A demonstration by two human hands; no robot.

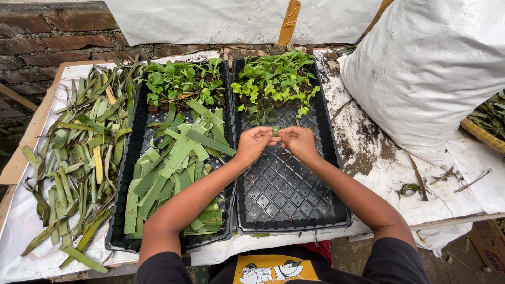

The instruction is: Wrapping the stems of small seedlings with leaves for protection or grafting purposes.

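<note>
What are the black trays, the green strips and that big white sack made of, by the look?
Right tray: thin moulded black plastic, glossy, with a diamond-grid floor. Left tray looks the same. Strips: cut plant leaf, matt green, with fibres running lengthwise; some in the loose pile are yellowing. Sack: probably woven plastic, white with a fine weave texture. The hands pinch a small curled leaf piece.

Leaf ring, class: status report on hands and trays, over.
Left hand and right hand together pinch a small leaf ring. Over right tray, seedlings at its far end. Cut strips fill left tray. Nothing blocking.
</note>
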